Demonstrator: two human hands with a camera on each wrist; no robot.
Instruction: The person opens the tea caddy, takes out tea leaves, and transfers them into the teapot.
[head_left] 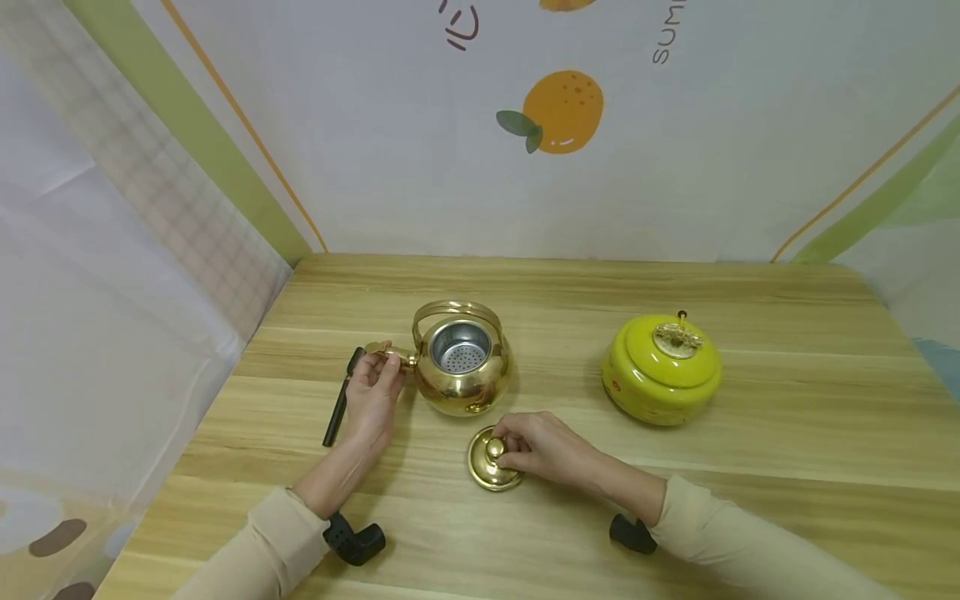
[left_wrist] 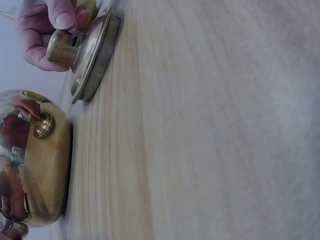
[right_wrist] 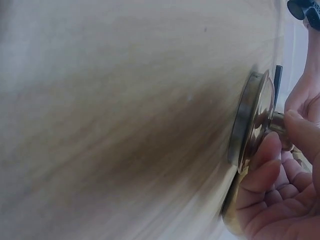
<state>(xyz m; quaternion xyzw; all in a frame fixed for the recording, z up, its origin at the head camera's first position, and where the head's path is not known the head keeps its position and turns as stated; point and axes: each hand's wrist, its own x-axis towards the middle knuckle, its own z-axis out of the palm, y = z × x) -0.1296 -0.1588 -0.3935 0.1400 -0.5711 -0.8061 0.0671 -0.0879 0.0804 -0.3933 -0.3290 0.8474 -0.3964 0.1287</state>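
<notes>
A shiny brass kettle [head_left: 453,393] stands lidless, its raised hoop handle [head_left: 459,307] over a perforated metal strainer [head_left: 462,357] in the opening. My left hand [head_left: 372,393] pinches the kettle's spout [head_left: 408,357] near its tip, from the left. In front of the kettle, the knob of the round brass lid [head_left: 480,468] is pinched between thumb and fingers of my right hand [head_left: 546,448]. Both wrist views show the lid's rim [right_wrist: 243,120] at or just above the table; contact cannot be told. The left wrist view also shows the kettle's polished side [left_wrist: 47,175].
A glossy yellow lidded pot [head_left: 652,383] with a gold ornament on top stands to the right on the wooden table [head_left: 555,542]. A thin black stick-like object [head_left: 337,417] lies left of the kettle, beside my left hand. Behind the table hangs a printed cloth [head_left: 420,167].
</notes>
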